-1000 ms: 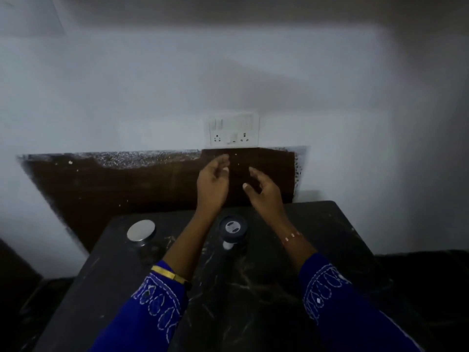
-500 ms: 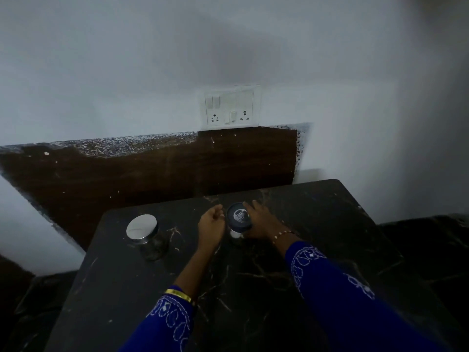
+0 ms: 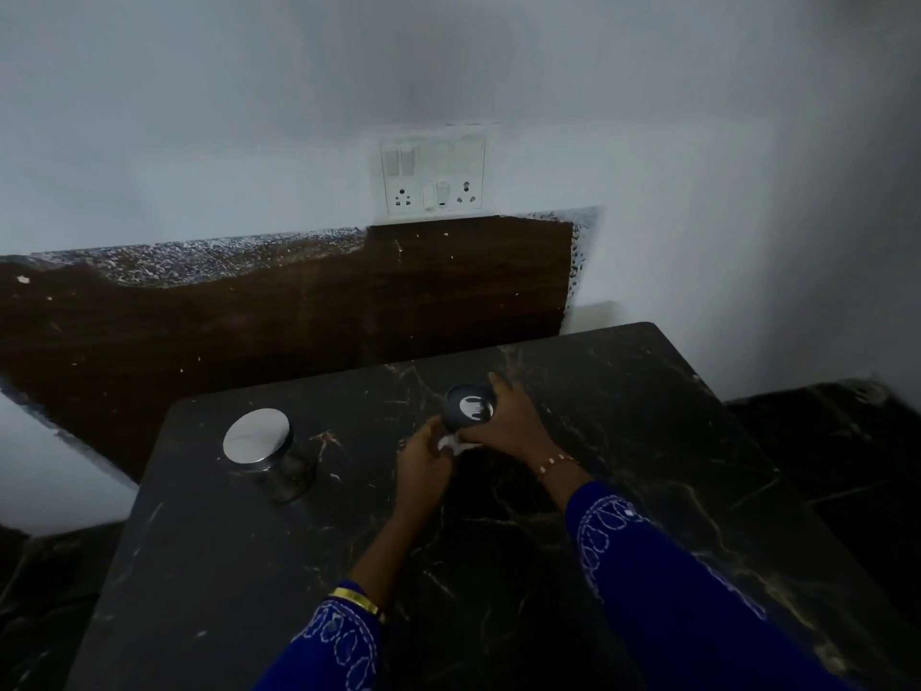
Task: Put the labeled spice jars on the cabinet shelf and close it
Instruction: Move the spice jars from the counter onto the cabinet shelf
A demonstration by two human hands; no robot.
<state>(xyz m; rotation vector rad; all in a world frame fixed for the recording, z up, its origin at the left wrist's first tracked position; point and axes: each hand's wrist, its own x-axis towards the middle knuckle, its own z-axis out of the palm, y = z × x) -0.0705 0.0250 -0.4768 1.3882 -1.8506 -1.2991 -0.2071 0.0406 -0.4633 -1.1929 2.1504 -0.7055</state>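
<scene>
A jar with a dark lid (image 3: 468, 408) stands near the middle of the black marble table (image 3: 623, 441). My right hand (image 3: 508, 423) wraps round the jar's right side. My left hand (image 3: 423, 453) pinches a small white label (image 3: 451, 443) against the jar's near side. A second glass jar with a shiny silver lid (image 3: 259, 438) stands alone at the table's left. No cabinet is in view.
A dark wooden board (image 3: 299, 316) leans against the white wall behind the table. A white switch and socket plate (image 3: 432, 174) sits on the wall above it. Dark marble floor (image 3: 847, 441) lies to the right.
Both hands came down from in front of the board to the dark-lidded jar. The right hand has closed round it and the left now holds the white label at its side.
</scene>
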